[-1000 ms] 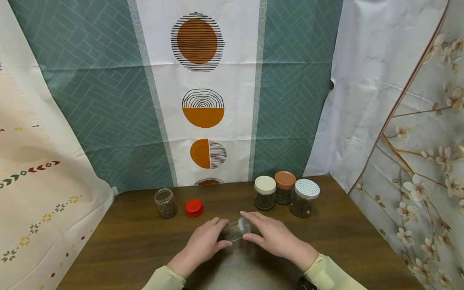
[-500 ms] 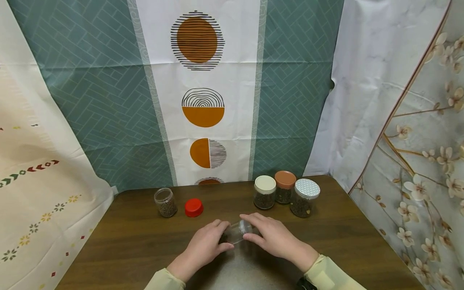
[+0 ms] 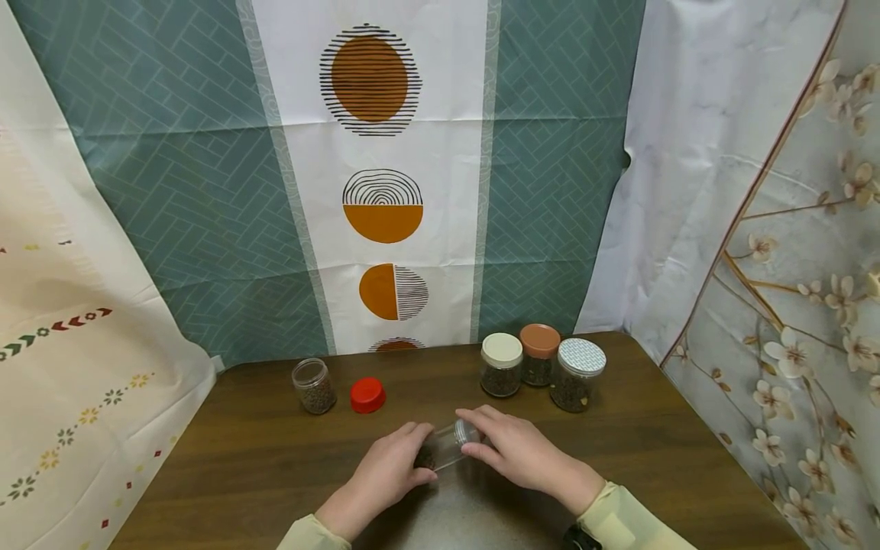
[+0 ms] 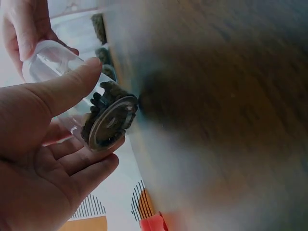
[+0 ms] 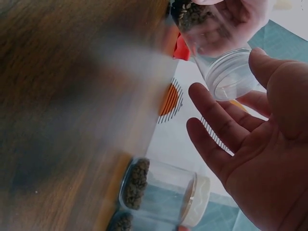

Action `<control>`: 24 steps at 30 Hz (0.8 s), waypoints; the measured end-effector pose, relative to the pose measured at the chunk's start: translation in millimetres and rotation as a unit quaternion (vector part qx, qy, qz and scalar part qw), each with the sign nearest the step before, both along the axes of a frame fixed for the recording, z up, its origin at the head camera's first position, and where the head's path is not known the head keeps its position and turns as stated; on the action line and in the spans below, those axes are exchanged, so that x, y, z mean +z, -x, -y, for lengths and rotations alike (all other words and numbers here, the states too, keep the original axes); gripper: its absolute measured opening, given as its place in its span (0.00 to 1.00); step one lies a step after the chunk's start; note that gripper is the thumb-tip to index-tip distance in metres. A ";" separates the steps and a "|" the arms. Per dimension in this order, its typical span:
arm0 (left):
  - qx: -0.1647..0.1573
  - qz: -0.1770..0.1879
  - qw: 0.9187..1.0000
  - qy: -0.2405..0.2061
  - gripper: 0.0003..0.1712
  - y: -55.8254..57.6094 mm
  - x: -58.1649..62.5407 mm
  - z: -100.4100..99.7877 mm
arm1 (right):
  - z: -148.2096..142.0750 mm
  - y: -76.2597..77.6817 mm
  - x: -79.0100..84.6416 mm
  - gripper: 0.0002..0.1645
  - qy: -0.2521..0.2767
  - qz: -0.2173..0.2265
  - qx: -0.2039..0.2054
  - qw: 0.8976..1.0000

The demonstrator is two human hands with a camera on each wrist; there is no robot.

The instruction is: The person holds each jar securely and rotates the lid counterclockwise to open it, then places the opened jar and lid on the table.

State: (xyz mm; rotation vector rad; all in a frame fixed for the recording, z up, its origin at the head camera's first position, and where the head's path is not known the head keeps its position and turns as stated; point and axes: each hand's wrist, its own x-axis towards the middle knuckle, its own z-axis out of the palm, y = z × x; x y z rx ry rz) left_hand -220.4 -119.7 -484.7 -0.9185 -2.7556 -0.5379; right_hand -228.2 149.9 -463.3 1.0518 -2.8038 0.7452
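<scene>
A clear jar (image 3: pixel 445 446) with dark, grain-like contents (image 4: pixel 110 118) at its base lies tilted between my hands, close over the table. My left hand (image 3: pixel 385 473) grips its base end, thumb along one side and fingers underneath in the left wrist view. My right hand (image 3: pixel 519 449) is at the other end, thumb and fingers around the ridged clear neck (image 5: pixel 230 72); its lower fingers spread loosely. A red lid (image 3: pixel 367 395) rests on the table beyond my left hand. Left of it stands a lidless jar (image 3: pixel 315 387) with brown contents.
Three lidded jars stand together at the back right: one cream-topped (image 3: pixel 502 365), one orange-brown-topped (image 3: pixel 539 354), one with a patterned white lid (image 3: pixel 578 374). The brown wooden table (image 3: pixel 241 473) meets hanging patterned cloths (image 3: pixel 213 191) behind and at both sides.
The jar has shifted slightly toward me, and its dark contents now show beside my left hand. My left hand has moved a little downward; the right hand stays nearly where it was.
</scene>
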 end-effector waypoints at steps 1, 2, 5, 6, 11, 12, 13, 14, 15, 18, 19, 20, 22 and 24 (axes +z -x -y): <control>0.002 0.001 1.000 -0.003 0.36 -0.3 -0.4 0.2 | 0.2 0.0 0.0 0.34 0.000 0.000 0.001 1.000; 0.005 0.003 1.000 -0.005 0.35 -0.6 -0.2 0.4 | 0.3 0.0 0.0 0.34 0.000 -0.001 0.001 1.000; 0.008 0.004 1.000 -0.009 0.33 -0.8 0.0 1.3 | 0.9 0.3 0.0 0.33 0.001 -0.002 0.002 1.000; 0.008 0.002 1.000 -0.009 0.33 -0.9 0.3 1.5 | 1.1 0.4 0.0 0.33 0.001 -0.001 0.002 1.000; 0.005 -0.003 1.000 -0.006 0.32 0.0 0.6 2.0 | 1.7 0.6 -0.3 0.33 -0.005 -0.004 0.002 1.000; 0.005 -0.001 1.000 -0.005 0.32 0.0 0.4 1.9 | 1.7 0.5 -0.4 0.33 -0.006 -0.006 0.001 1.000; 0.005 0.001 1.000 -0.004 0.32 0.3 0.1 1.7 | 1.8 0.4 -0.3 0.33 -0.007 -0.007 0.001 1.000; 0.005 0.002 1.000 -0.003 0.32 0.4 0.0 1.5 | 1.9 0.3 -0.2 0.32 -0.008 -0.009 0.001 1.000; 0.005 0.004 1.000 -0.003 0.31 0.6 -0.2 1.4 | 2.2 0.1 0.2 0.32 -0.009 -0.011 0.001 1.000; 0.005 0.007 1.000 -0.005 0.31 0.8 -1.1 1.4 | 3.1 -0.5 1.4 0.32 -0.012 -0.015 0.003 1.000; 0.005 0.008 1.000 -0.005 0.31 1.0 -1.2 1.4 | 3.6 -0.6 1.8 0.31 -0.013 -0.016 0.003 1.000; 0.006 0.009 1.000 -0.006 0.31 0.9 -1.3 1.6 | 4.2 -0.5 2.2 0.31 -0.013 -0.018 0.004 1.000; 0.007 0.010 1.000 -0.006 0.31 1.2 -1.7 1.8 | 5.0 -0.3 2.5 0.31 -0.016 -0.019 0.005 1.000; 0.008 0.010 1.000 -0.005 0.31 1.7 -1.9 1.8 | 6.0 0.1 2.8 0.30 -0.019 -0.019 0.005 1.000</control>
